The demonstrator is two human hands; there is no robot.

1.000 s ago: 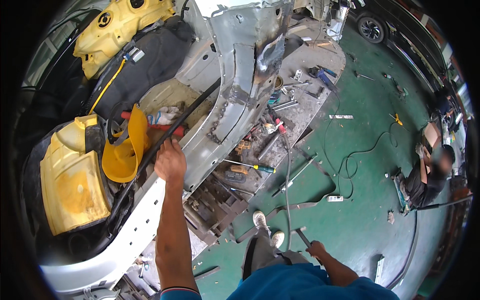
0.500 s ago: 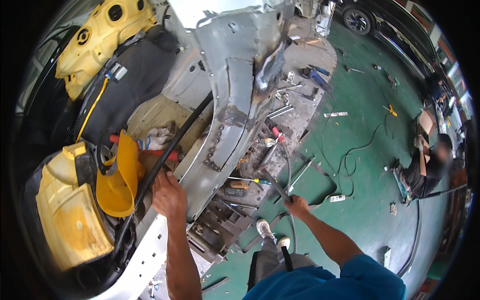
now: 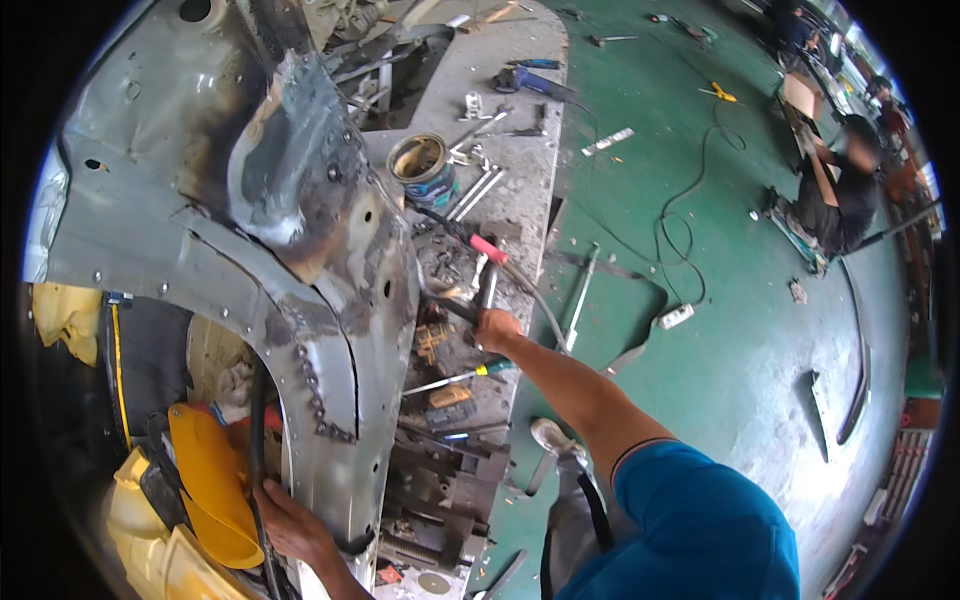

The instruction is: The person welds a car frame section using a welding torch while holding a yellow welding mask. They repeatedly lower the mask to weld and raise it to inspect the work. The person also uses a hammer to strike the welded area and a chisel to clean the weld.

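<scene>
In the head view my right hand is closed round a dark bar-like tool, its far end close to the body panel's edge. My left hand is low on the left, inside the door opening, its fingertips against a long black strip; how far they curl is hidden. Between the hands stands a bare grey car body pillar, with a row of weld spots, a dark open seam and scorched metal higher up. A yellow curved shield lies just left of my left hand.
Beside the panel a cluttered bench carries an open can, a blue power tool, a screwdriver and a battery pack. A cable and power strip lie on the green floor. Another person sits at right.
The view has swung right and closer to the pillar. My right hand has brought the dark tool nearer the panel. My left hand stays by the black strip, now lower in view.
</scene>
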